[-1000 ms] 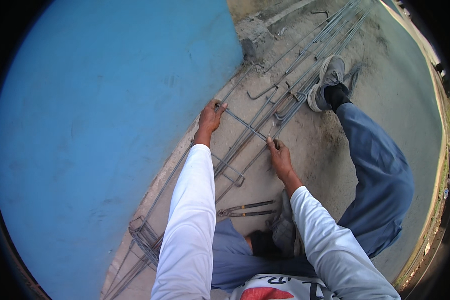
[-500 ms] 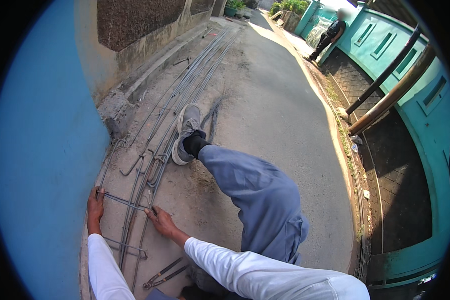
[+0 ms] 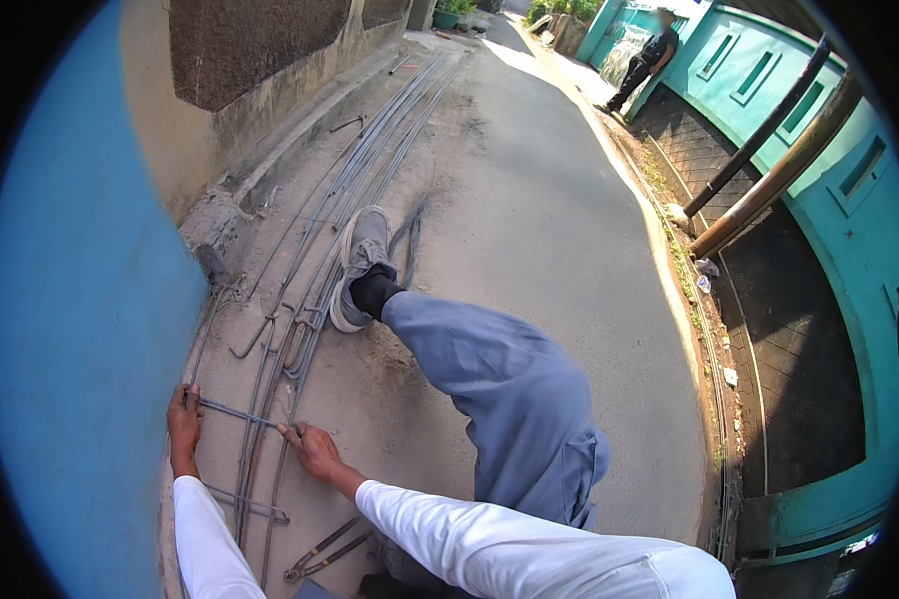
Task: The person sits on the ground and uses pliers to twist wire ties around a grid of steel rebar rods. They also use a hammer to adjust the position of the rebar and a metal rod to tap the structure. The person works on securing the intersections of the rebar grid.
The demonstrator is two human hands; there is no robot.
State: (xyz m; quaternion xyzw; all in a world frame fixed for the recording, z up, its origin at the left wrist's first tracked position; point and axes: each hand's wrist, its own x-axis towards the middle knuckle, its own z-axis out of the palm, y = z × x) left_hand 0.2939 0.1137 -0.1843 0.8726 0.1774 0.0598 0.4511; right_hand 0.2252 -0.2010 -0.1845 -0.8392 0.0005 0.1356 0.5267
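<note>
My left hand (image 3: 184, 431) is closed on the left end of a steel rebar stirrup (image 3: 235, 410), close to the blue wall. My right hand (image 3: 316, 449) pinches the stirrup's right end. Between the hands it lies across long rebar rods (image 3: 260, 419) that run away from me along the ground. Closer to me, a second stirrup (image 3: 248, 503) crosses the same rods. Steel tying pincers (image 3: 322, 555) lie on the ground below my right forearm, handles spread.
A blue wall (image 3: 80, 329) stands close on the left. My shoe (image 3: 363, 262) rests beside the rods, near bent wire (image 3: 412, 235). A paved lane (image 3: 569, 230) stretches ahead, with a teal wall (image 3: 819, 170), poles (image 3: 784, 180) and a standing person (image 3: 651, 62) on the right.
Both hands keep hold of the stirrup, which has dropped slightly nearer to me and looks a little more tilted. The whole view has shifted a little.
</note>
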